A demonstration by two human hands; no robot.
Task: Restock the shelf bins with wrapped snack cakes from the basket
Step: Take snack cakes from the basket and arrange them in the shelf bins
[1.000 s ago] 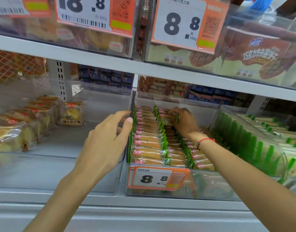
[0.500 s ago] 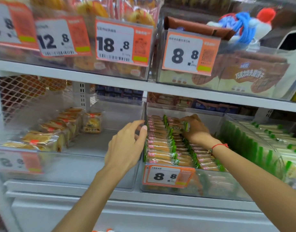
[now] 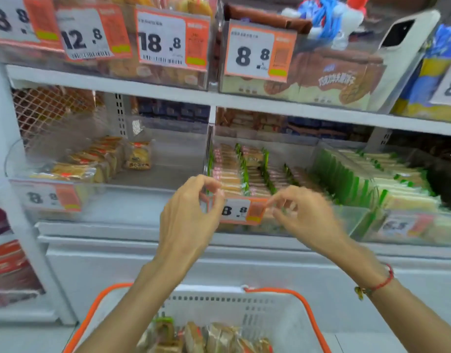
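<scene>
Both hands are raised in front of the middle shelf bin (image 3: 329, 217), a clear plastic bin on the lower shelf (image 3: 122, 229). The left hand (image 3: 188, 215) has its fingers curled with thumb and forefinger close together at the left edge of the bin's price tag (image 3: 241, 211); whether they pinch the tag or the bin corner cannot be determined because of motion blur. The right hand (image 3: 306, 215) has its fingers loosely curled, with the forefinger tip at the right edge of the same tag; no item is visibly held in its grip.

Wrapped snack cakes (image 3: 229, 171) with green-edged wrappers stand in rows inside the middle bin, just beyond and above both hands. More wrapped cakes (image 3: 209, 337) lie in the basket (image 3: 313, 317), a white basket with an orange rim, positioned near and below the forearms, well apart from both hands.

The left bin (image 3: 143, 200) holds a partial row of cakes along its left side.
</scene>
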